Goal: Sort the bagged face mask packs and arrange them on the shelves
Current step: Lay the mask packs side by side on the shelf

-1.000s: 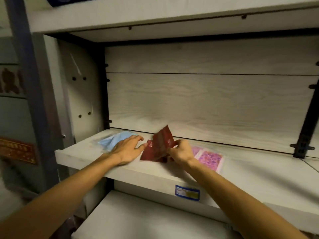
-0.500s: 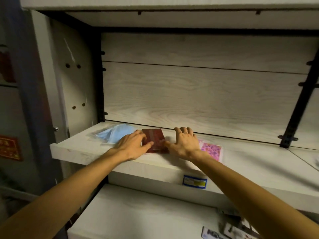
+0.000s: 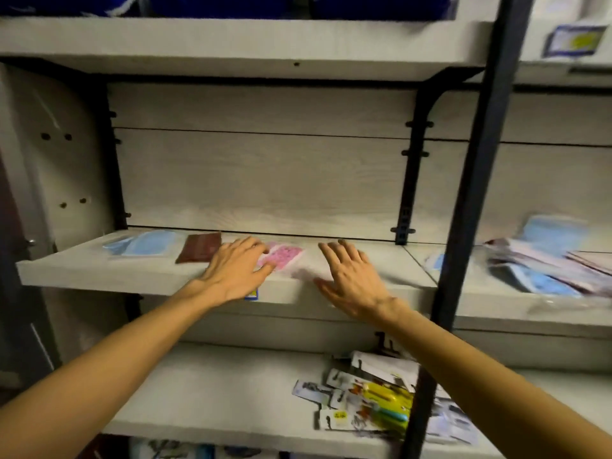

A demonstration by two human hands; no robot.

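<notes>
Across middle shelf (image 3: 99,273), three packs in a row: blue pack (image 3: 142,244) at 9 o'clock, red pack (image 3: 199,247) beside it, pink pack (image 3: 281,256) at centre, long axis running front to back. Left hand (image 3: 235,270), fingers spread flat, touching pink pack's left edge; right hand (image 3: 351,276), fingers splayed, holding nothing, just beside it at 3 o'clock. Since half a second ago, both hands gone from red pack, shifted rightward. Unsorted pile (image 3: 546,263) far at 3 o'clock.

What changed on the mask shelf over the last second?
The dark red pack, held tilted up in both hands a second ago, now lies flat between the blue pack and the pink pack. Both hands let go and shifted right: the left hand rests on the pink pack, the right hand is open beside it. The blue pack stayed put.
</notes>
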